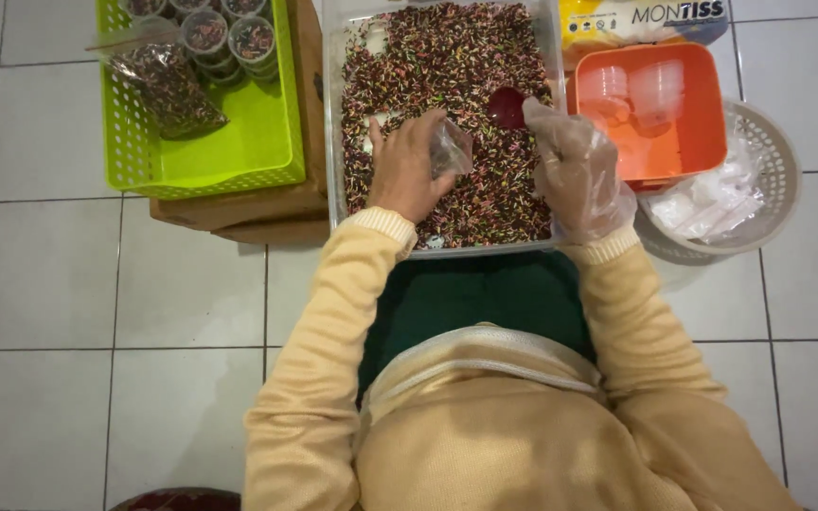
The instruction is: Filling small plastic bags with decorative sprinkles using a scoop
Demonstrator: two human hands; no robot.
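A clear plastic tub [333,114] in front of me is full of small multicoloured sprinkles [447,57]. My left hand [407,168], bare, holds a small clear plastic cup [450,147] tilted over the sprinkles. My right hand [575,166] wears a thin clear plastic glove and grips a dark red scoop [506,107], whose bowl rests on the sprinkles just right of the cup. Both hands are inside the tub, close together.
A lime green basket [229,142] at the left holds several filled cups [253,40] and a bag of sprinkles [165,85], on a cardboard box [239,210]. An orange tray [693,132] of empty clear cups and a round white basket [769,180] stand at the right. White tiled floor around.
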